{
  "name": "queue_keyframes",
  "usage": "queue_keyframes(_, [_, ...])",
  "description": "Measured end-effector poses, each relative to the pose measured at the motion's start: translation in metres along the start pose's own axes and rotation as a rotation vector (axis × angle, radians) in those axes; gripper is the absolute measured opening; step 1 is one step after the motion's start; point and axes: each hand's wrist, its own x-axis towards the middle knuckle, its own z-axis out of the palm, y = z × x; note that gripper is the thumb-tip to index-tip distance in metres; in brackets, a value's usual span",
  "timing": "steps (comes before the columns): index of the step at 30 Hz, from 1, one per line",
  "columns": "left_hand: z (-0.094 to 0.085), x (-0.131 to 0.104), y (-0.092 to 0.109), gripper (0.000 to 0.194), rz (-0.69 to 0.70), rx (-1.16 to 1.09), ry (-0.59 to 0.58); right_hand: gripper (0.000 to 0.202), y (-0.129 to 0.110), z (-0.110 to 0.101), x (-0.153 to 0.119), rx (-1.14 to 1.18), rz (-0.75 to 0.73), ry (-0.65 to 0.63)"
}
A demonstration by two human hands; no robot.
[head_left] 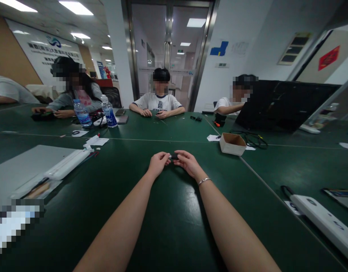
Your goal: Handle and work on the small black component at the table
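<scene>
Between my hands, just above the green tabletop [168,226], is a small black object with a silvery end [173,156]. My left hand [159,164] pinches its silvery left end between thumb and fingertips. The fingers of my right hand [188,163] close on the black right end. A silver bracelet [204,181] circles my right wrist. The object is too small and too covered by fingers for its exact kind to show.
An open cardboard box [232,144] stands ahead right, near black cables [254,139]. White power strips lie at right [327,221] and left [68,164]. Two water bottles [82,113] [108,112] stand ahead left. A black monitor [284,105] is far right. Several people sit around the table.
</scene>
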Motion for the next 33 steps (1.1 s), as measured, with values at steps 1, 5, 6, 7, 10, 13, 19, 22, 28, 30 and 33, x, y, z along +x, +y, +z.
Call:
queue_keyframes(1, [0.000, 0.000, 0.000, 0.038, 0.001, 0.010, 0.004, 0.031, 0.000, 0.000, 0.000, 0.001, -0.003, -0.002])
queue_keyframes(5, [0.000, -0.001, -0.001, 0.038, 0.019, 0.036, 0.018, 0.032, 0.000, 0.000, -0.002, -0.012, -0.017, -0.001])
queue_keyframes(6, [0.000, -0.001, -0.001, 0.038, 0.025, 0.038, 0.021, 0.032, 0.000, 0.000, -0.003, -0.021, -0.021, 0.001])
queue_keyframes(7, [-0.001, -0.001, -0.002, 0.039, 0.028, 0.040, 0.025, 0.033, 0.000, 0.001, -0.003, -0.031, -0.025, 0.003])
queue_keyframes(10, [-0.002, -0.003, 0.000, 0.038, 0.022, 0.052, 0.047, 0.036, 0.001, 0.003, -0.004, -0.071, -0.054, 0.001])
queue_keyframes(13, [-0.003, -0.003, 0.003, 0.035, 0.002, 0.054, 0.072, 0.036, 0.004, 0.004, -0.004, -0.140, -0.105, 0.008])
queue_keyframes(19, [-0.004, -0.002, 0.006, 0.033, -0.052, 0.003, 0.081, 0.038, 0.008, 0.004, 0.000, -0.191, -0.131, -0.004])
queue_keyframes(22, [-0.003, -0.001, 0.006, 0.034, -0.044, 0.002, 0.060, 0.035, 0.007, 0.003, 0.001, -0.138, -0.103, 0.016])
queue_keyframes(28, [-0.002, 0.002, 0.003, 0.026, -0.022, -0.035, 0.031, 0.027, 0.004, 0.003, 0.003, -0.117, -0.054, 0.052])
queue_keyframes(30, [-0.002, 0.005, 0.000, 0.022, -0.022, -0.042, 0.037, 0.026, 0.004, 0.002, 0.005, -0.127, -0.049, 0.065])
queue_keyframes(33, [-0.003, 0.009, -0.006, 0.020, -0.031, -0.043, 0.037, 0.028, 0.004, 0.000, 0.008, -0.137, -0.053, 0.055])
